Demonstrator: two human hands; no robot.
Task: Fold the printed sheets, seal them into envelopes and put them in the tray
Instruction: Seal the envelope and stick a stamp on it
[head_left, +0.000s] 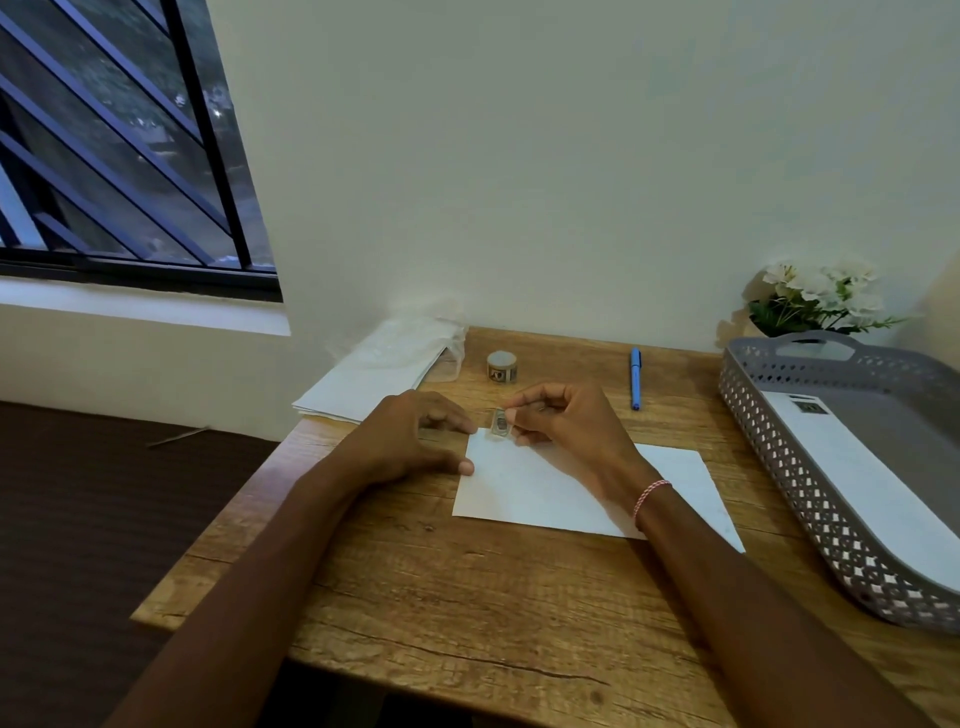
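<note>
- A white envelope (561, 493) lies flat on the wooden table (467, 597) in the middle of the frame, its long side running left to right and dipping slightly toward the right.
- The right hand (566, 421) is over the envelope's upper left corner. Its thumb and forefinger pinch a small stamp (500, 422), and the other fingers are curled in behind.
- The stamp is right at that corner, but I cannot tell whether it touches the paper.
- The left hand (415, 436) rests palm down just left of the envelope, fingers relaxed and holding nothing. Its thumb tip touches the envelope's left edge, and its fingertips lie near the stamp.
- A pink and white cord bracelet (650, 500) circles the right wrist.
- The grey perforated tray (769, 467) fills the right side of the frame, well apart from both hands.
- 1 stamped envelope (872, 499) lies flat inside the tray, its stamp at the upper corner.
- Above the hands, near the wall, stands a small roll (502, 367) with a printed band.
- To the right of the roll lies a blue pen (636, 378), pointing up and down in the frame.
- A stack of white paper (363, 384) sits at the table's upper left corner and overhangs the edge, with crumpled clear plastic (410, 338) on top of it.
- White flowers (821, 296) with green leaves stand behind the tray at the upper right.
- A window (104, 156) with dark slanted bars fills the upper left of the frame.
</note>
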